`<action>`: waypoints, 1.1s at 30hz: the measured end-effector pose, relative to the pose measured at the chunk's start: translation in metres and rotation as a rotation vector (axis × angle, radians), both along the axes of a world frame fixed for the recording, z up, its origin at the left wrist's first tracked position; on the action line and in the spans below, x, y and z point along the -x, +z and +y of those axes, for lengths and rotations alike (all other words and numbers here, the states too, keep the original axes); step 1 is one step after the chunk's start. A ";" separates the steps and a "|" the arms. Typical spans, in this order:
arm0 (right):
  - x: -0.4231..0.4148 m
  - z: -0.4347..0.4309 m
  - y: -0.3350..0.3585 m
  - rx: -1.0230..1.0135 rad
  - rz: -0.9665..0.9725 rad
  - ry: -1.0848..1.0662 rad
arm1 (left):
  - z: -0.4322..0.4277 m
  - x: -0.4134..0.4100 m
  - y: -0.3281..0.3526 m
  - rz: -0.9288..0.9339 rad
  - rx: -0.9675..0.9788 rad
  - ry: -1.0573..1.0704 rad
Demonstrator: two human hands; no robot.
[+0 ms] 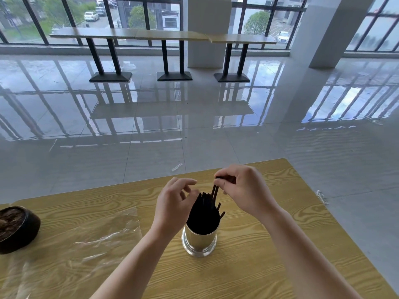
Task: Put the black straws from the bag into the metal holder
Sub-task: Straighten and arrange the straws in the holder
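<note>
Straws (pixel 203 214) in one holder (pixel 199 242)

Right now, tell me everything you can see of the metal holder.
The metal holder is a shiny, silver-coloured cylinder with a wider flared foot, reflecting the wood grain around it. It stands upright on the yellow wood-grain table, near its middle. Its open top is packed with black straws that fan out above the rim. The left hand hovers beside the straws; the right hand pinches a few straw tops. Neither hand visibly touches the holder itself.
</note>
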State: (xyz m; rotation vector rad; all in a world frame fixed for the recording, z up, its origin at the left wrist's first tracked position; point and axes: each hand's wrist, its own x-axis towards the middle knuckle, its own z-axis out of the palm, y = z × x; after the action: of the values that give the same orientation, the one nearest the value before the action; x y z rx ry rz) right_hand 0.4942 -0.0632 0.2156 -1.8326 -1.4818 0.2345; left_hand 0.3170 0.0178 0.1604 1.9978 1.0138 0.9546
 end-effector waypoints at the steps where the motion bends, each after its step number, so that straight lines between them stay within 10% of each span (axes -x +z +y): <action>1: -0.001 0.000 -0.006 0.023 0.010 -0.002 | 0.000 0.005 -0.008 0.003 0.004 0.049; 27: 0.023 0.001 -0.067 0.185 -0.163 0.114 | -0.020 0.008 -0.063 0.180 0.148 0.099; 33: -0.007 -0.035 -0.075 0.038 0.096 -0.229 | -0.013 0.008 -0.064 0.173 0.138 0.117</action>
State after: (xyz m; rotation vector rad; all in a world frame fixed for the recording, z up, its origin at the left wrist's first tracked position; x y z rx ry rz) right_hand 0.5007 -0.0977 0.1409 -1.9741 -1.1980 0.2365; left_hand 0.3090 0.0044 0.0962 1.9478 1.2688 0.7591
